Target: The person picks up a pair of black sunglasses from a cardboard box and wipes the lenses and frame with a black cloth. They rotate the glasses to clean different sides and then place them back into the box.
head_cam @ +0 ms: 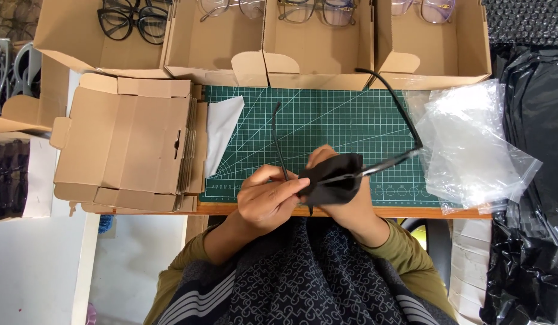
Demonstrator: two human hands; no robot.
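At lower centre, over the green cutting mat [327,120], the left hand [268,201] pinches black-framed glasses [387,161] steady while the right hand [345,201] closes a black cloth [334,176] around one lens to wipe it

I have just one view — the head camera, looking almost straight down from above the person's chest onto the green cutting mat [327,129]. It sits close; the near table edge [411,212] crosses mid-frame, and the cardboard boxes [321,54] along the far side touch the top border.
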